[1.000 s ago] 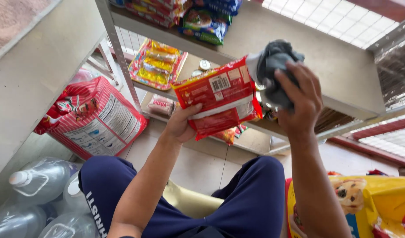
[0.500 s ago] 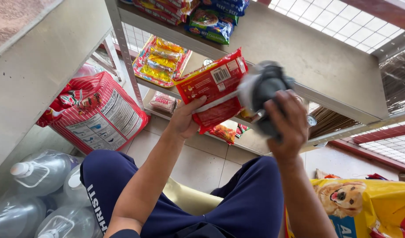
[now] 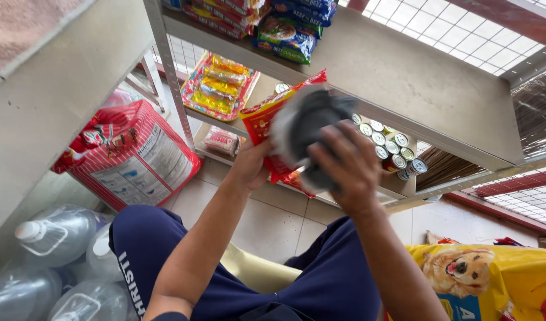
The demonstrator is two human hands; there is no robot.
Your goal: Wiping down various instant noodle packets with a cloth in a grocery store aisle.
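Both arms reach up before the shelf. The left hand (image 3: 249, 163) grips a red packet (image 3: 262, 122) by its lower edge; the right hand (image 3: 344, 163) clutches a grey cloth (image 3: 311, 122), now pressed over the packet's face rather than beside it. Cans (image 3: 392, 148) sit just right; tiled floor (image 3: 273, 220) lies open below.
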